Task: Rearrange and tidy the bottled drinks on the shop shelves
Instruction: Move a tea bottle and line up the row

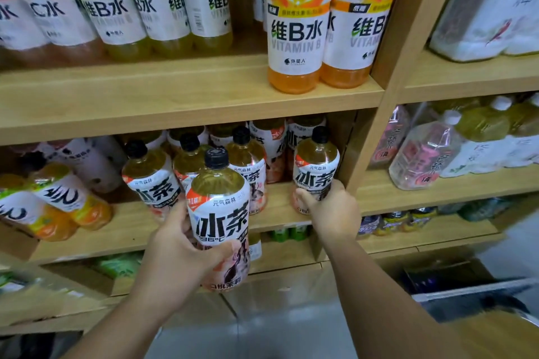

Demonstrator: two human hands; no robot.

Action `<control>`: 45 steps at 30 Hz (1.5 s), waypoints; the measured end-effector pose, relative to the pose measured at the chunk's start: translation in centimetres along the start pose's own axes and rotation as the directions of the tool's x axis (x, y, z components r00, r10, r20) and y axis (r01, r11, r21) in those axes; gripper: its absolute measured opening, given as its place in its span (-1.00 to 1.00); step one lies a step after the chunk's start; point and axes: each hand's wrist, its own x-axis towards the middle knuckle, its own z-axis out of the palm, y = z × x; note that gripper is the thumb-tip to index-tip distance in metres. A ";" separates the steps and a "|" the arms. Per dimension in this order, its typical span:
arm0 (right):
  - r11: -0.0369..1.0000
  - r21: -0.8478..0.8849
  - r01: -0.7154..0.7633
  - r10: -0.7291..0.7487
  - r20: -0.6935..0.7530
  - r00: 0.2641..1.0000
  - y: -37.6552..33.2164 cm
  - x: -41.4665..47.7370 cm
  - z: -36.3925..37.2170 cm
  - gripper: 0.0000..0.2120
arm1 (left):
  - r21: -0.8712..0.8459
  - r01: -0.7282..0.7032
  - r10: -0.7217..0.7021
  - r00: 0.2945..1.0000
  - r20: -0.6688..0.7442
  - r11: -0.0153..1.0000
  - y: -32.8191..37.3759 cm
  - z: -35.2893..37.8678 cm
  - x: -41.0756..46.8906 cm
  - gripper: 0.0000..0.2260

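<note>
Before shelf, left hand (178, 245) (curled) grips tea bottle (218, 207).

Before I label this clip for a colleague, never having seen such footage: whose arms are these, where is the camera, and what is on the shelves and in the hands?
No machine here: a person wears one camera on the head, looking forward and down, so both arms are their own. The left hand grips a black-capped tea bottle in front of the shelves. The right hand grips a matching bottle standing at the right end of the middle shelf, near more of the same. On the upper shelf stand orange vitamin drinks and green-labelled bottles.
</note>
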 end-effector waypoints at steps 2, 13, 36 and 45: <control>0.998 -0.055 -0.020 0.020 -0.001 1.000 -0.5 0.5 -0.2 -0.43 | 0.000 -0.003 0.003 1.000 0.019 1.000 -0.1 0.0 0.1 -0.37; 0.969 0.185 -0.166 0.166 0.018 0.986 -2.1 0.9 0.7 -0.56 | -0.032 0.019 -0.018 0.999 0.041 0.999 -1.3 0.4 0.8 -0.38; 0.867 0.392 0.309 -0.414 0.220 0.883 0.2 -5.7 -2.6 -0.09 | 0.064 -0.062 0.055 0.993 0.102 0.996 4.5 8.5 4.6 -0.35; 0.861 0.494 0.123 -0.229 0.161 0.960 1.0 -3.6 -1.4 -0.28 | 0.405 -0.281 0.337 0.939 -0.072 0.870 4.5 4.5 6.7 -0.50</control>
